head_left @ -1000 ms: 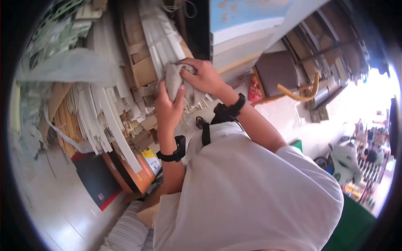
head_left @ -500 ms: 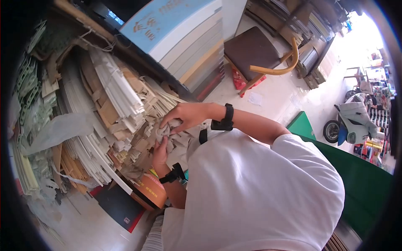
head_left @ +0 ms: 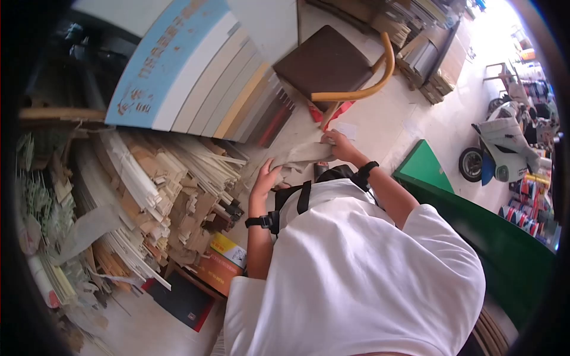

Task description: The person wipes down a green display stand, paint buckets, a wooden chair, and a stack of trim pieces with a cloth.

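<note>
A greyish-beige cloth point(head_left: 304, 155) is stretched out between my two hands in front of my body. My left hand point(head_left: 265, 180) grips its left end, thumb uppermost. At the other end, my right hand point(head_left: 339, 146) pinches the cloth with fingers bent over its edge. A loose fold hangs below the middle. Each wrist wears a black strap with a small device. The cloth looks like a rag, though its exact kind is hard to make out.
Bundles of long strips and cardboard point(head_left: 142, 190) fill the left side. A blue-topped sample board point(head_left: 196, 77) leans beyond them. A brown-seated chair point(head_left: 326, 65) stands ahead, a green panel point(head_left: 475, 237) at right, and a scooter point(head_left: 504, 142) farther off. An orange box point(head_left: 217, 273) sits low left.
The cloth was bunched up between my close hands and is now spread out. My right hand has moved right, away from my left, and the view has shifted.
</note>
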`<state>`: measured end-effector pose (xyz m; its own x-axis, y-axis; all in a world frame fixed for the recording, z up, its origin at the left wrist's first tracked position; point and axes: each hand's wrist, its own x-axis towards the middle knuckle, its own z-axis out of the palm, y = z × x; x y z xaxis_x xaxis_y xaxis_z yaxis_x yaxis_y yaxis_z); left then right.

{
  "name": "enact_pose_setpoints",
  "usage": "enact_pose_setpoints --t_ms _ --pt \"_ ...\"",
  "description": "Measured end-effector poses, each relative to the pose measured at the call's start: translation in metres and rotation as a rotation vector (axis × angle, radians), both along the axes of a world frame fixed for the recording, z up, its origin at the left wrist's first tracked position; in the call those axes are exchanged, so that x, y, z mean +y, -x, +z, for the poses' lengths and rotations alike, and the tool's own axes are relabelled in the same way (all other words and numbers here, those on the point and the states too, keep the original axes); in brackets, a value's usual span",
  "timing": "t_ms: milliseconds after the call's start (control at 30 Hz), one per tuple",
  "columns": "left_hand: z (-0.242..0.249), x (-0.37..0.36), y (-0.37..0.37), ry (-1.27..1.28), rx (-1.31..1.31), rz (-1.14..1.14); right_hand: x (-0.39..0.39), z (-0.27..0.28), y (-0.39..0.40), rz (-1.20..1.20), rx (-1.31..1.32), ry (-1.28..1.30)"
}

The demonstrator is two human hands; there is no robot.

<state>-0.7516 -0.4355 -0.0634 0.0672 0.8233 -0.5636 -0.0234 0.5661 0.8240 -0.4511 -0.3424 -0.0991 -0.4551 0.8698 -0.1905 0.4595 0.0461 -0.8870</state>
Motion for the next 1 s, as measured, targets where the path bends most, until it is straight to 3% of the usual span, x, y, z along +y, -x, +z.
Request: enact_pose_setpoints --t_ms 100,167,233,267,367,533,867,1000 --pt "0.001 0.036 -0.053 -0.109 -0.087 -0.095 -0.011 -0.017 -0.044 -0.182 -0.027 -0.083" --pt "0.019 0.064 -0.079 -0.167 -0.154 -0.137 -0.017 -0.022 -0.066 -0.323 -0.050 -0.016" --pt "0.020 0.093 -0.098 -0.217 -0.094 -0.212 -0.014 -0.017 -0.085 -0.347 -0.149 0.225" --pt "0.015 0.106 -0.104 -0.246 -0.044 -0.238 -0.014 -0.023 -0.088 -0.366 0.011 0.247" --pt "-0.003 0.143 -0.121 -0.296 0.182 -0.282 -0.002 -0.024 -0.102 -0.212 -0.183 0.257" --pt "-0.071 0.209 -0.141 -0.320 0.805 -0.451 0.024 -0.022 -0.111 -0.299 -0.282 0.164" --pt "-0.110 0.284 -0.158 -0.549 0.662 -0.668 0.109 -0.016 -0.111 -0.595 -0.436 -0.025" --pt "-0.110 0.284 -0.154 -0.532 0.709 -0.797 0.130 -0.006 -0.105 -0.561 -0.423 0.093"
